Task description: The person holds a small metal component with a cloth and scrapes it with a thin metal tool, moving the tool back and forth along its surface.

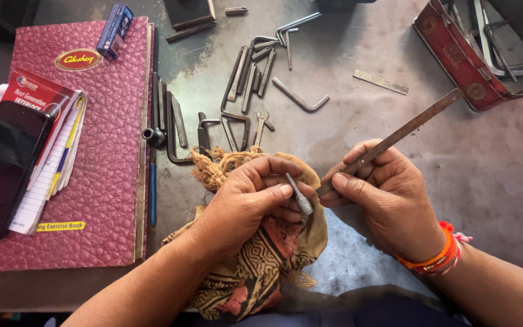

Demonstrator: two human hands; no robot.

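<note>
Two hands at work, lower centre of the frame; items follow, largest first.
Bench: grey metal bench [491, 175], scuffed, carrying everything listed.
Ledger: maroon textured book [104, 151], left of frame; a notebook [55, 151] and a dark phone [4, 166] lie on it, a small blue box [114, 30] at its top.
Tin: red metal box [455, 57], upper right, open, with tools inside.
Cloth: patterned rag [261, 260] under the left hand, lower centre.
Loose tools: hex keys [255, 72], upper centre.
Left hand: left hand [243, 206], grip clamped on a small metal bit [299, 197], pinched between thumb and fingers, over the cloth.
Right hand: right hand [382, 194], grip clamped on a long flat metal file [407, 130] that slants to the upper right; its near end meets the bit.
</note>
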